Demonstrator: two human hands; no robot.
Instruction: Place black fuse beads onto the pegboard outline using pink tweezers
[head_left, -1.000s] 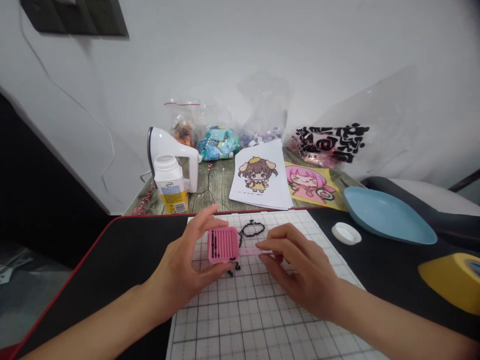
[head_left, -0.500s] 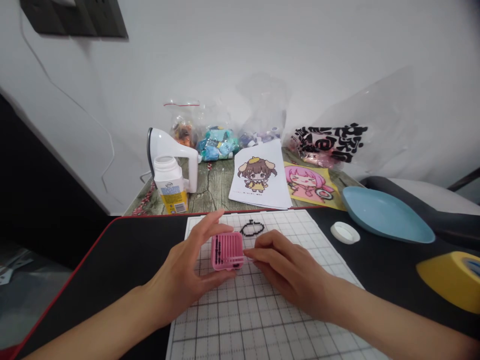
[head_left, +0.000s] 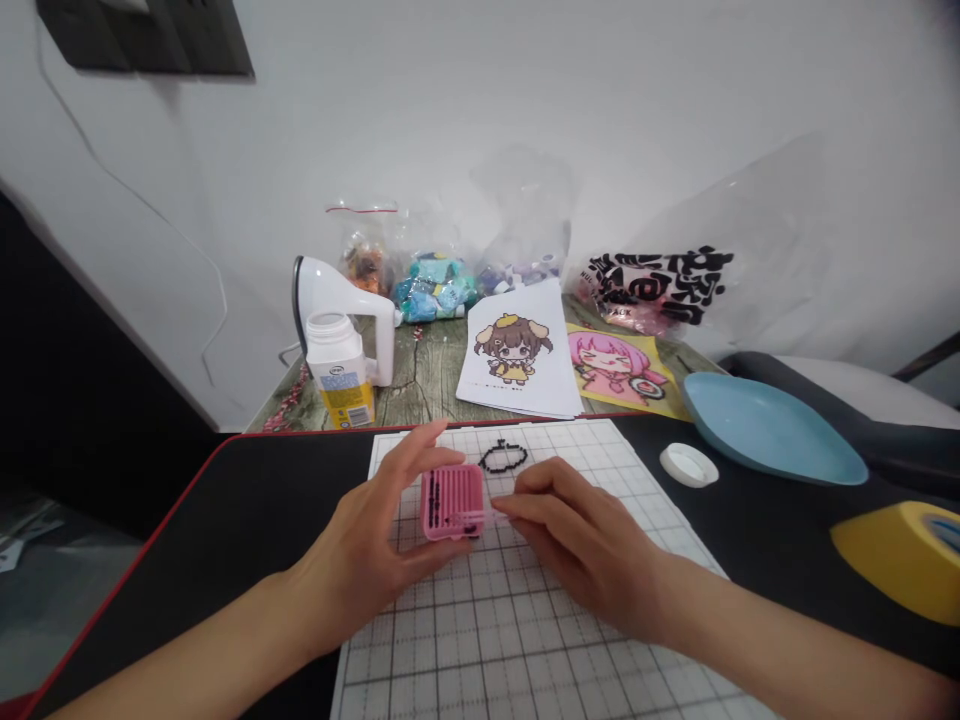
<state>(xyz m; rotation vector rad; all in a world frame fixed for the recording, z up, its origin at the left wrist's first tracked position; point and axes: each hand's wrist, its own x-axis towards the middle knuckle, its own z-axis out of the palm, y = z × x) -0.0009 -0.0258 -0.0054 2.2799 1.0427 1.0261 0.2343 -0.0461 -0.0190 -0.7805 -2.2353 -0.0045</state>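
My left hand [head_left: 364, 545] holds a small pink ridged bead tray [head_left: 459, 495] by its edges, thumb at the near side and fingers at the far side. Black beads [head_left: 434, 500] line grooves at the tray's left, with a few more in its near right corner. My right hand [head_left: 589, 535] pinches a thin, translucent pink plastic tool [head_left: 487, 517] whose far end reaches over the tray; its exact kind is unclear. Beneath both hands lies a white gridded pegboard [head_left: 480, 640]. Beyond the tray, a black bead outline [head_left: 504, 457] rests on it.
A white bottle [head_left: 339, 375] and a white handheld appliance [head_left: 341, 290] stand back left. Behind are printed pictures [head_left: 517, 350] and bagged supplies [head_left: 435, 290]. At right lie a white cap [head_left: 688, 465], a blue dish [head_left: 776, 425] and a yellow tape roll [head_left: 892, 560].
The tool in my right hand has shifted slightly to the right, and more of it shows between fingers and tray. My left hand keeps its hold on the tray.
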